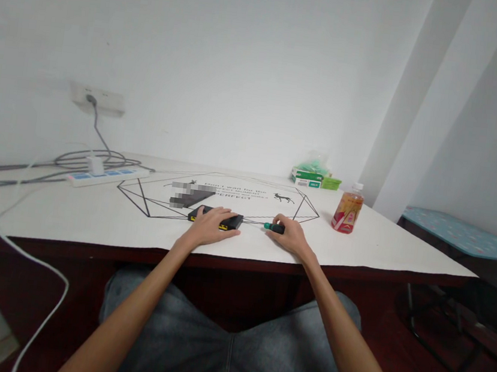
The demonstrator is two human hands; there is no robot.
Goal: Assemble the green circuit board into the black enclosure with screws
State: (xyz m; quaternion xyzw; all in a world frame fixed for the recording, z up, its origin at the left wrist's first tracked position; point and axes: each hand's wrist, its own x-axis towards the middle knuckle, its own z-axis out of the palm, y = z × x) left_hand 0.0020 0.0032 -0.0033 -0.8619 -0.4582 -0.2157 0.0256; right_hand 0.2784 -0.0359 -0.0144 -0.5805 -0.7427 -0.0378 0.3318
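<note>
the black box [235,222] lies flat near the front of the white surface [403,253], a narrow strip between its yellow-marked near side and the front edge. my left grip [213,225] is spread over it and holds it, fingers across the top, thumb by the near right corner. my right grip [290,234] is curled closed around a green-and-black handled tool [276,228], its green end pointing left at the box; whether its tip touches i cannot tell. a short span of white parts my two hands, room enough for a small sideways move. just behind the box sits a dark flat item [200,199], partly blurred out, so backward room is tight there. to my right a wider stretch runs to the bottle [347,211], upright and well apart from my knuckles. near the wall stand green-and-white boxes [307,178]. the power strip [107,178] and dark coiled cables [70,159] take up the far left, and a white cable [50,268] drops over the front edge.
</note>
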